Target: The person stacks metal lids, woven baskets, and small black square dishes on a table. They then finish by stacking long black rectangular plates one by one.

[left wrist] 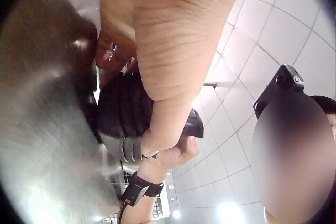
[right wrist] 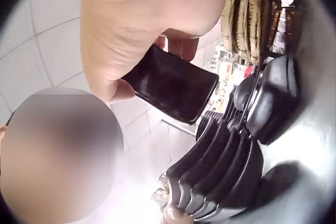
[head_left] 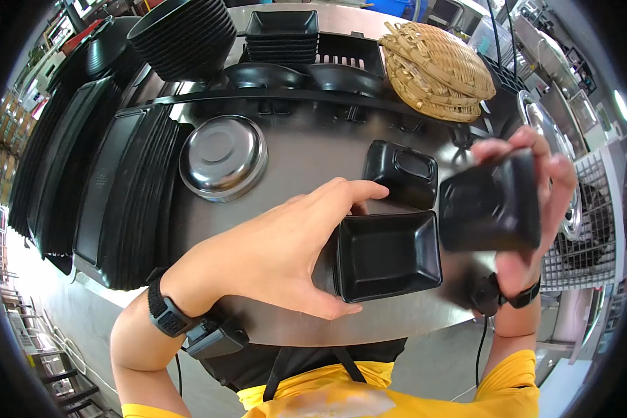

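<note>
Two grips, steel table (head_left: pixel 306 153)
Your right hand (head_left: pixel 556 182) clasps a glossy black square dish (head_left: pixel 489 205); your half-open left hand (head_left: pixel 282 252), a matching stack (head_left: pixel 388 256).

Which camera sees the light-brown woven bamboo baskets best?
The head view: it shows the woven bamboo baskets from above, weave and all. The right wrist view shows mainly their edges; the left wrist view doesn't show them.

opens around a shiny steel worktop (head_left: pixel 292 132), with grey floor (head_left: pixel 432 366) below; runs to a white grid rack (head_left: pixel 606 271) at the right and dark metal shelving (head_left: pixel 66 384) at the lower left; shows large pale tiles (left wrist: pixel 275 22) with thin dark joints; glows from a narrow white light (head_left: pixel 621 104) at the far right.
</note>
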Motion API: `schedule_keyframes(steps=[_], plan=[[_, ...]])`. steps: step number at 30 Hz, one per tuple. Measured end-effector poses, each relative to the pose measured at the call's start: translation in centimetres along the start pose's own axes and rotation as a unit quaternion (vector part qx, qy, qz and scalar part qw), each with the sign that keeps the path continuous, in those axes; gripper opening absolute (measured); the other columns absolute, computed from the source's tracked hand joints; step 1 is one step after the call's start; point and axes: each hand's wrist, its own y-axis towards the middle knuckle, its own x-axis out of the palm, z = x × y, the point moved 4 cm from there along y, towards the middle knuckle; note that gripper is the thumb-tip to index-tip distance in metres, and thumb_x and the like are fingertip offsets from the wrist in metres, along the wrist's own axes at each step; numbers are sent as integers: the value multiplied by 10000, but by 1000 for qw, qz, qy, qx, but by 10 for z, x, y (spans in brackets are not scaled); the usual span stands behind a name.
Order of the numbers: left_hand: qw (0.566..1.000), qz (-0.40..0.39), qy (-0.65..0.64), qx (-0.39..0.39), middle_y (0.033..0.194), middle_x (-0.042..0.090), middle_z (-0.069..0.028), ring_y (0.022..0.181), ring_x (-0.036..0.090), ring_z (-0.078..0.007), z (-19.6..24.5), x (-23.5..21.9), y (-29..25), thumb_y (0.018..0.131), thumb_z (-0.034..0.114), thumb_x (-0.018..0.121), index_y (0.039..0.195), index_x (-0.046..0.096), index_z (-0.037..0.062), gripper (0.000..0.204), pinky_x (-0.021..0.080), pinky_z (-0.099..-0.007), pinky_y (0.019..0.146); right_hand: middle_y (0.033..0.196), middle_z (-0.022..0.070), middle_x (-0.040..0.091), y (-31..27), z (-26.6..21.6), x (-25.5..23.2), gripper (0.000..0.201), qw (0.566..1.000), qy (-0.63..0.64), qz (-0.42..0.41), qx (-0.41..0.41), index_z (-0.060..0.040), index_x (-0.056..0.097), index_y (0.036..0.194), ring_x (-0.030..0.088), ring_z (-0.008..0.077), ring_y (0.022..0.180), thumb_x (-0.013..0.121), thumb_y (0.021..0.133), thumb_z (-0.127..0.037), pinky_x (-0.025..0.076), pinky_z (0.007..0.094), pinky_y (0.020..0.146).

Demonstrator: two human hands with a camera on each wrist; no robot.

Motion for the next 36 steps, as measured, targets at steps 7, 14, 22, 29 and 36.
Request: schedule_keyframes(steps=[7,14,22,29,36], plan=[[1000,0,-6,-30,1334,511,-203,1213,549,-334,2,0,0,643,271,904,1481,343,-6,1046,444,-402,1047,1365,254,548,8,-12,36,627,958,-155,-233,63,-123,541,1298,538,467,1269,831,783,-331,394,560,1066],[1000,-3,10,-2,1381,488,-187,1272,524,-289,1,0,0,616,249,938,1493,344,2,1088,419,-379,1095,1272,213,596,11,-9,10,543,963,-177,-178,101,-67,638,1181,589,374,1181,800,723,-309,471,469,996],[1000,-12,6,-6,1333,511,-174,1214,538,-286,6,-2,0,584,285,976,1482,366,2,1122,427,-366,1047,1315,167,582,-4,18,13,624,971,-39,-170,163,1,536,1328,552,299,1245,811,825,-245,412,399,1072],[1000,-10,8,7,1260,547,-159,1163,556,-301,7,-2,2,597,295,974,1380,473,3,975,431,-354,1018,1403,136,523,-18,56,-13,698,933,-217,-128,256,-48,495,1404,485,270,1326,804,786,-144,353,388,1141],[1000,-9,9,5,1250,556,-161,1160,559,-302,8,-2,3,600,290,966,1375,478,2,961,432,-360,1014,1372,103,552,-15,56,-10,775,903,-304,-161,257,-110,524,1392,525,290,1245,857,692,-118,393,391,1108]])
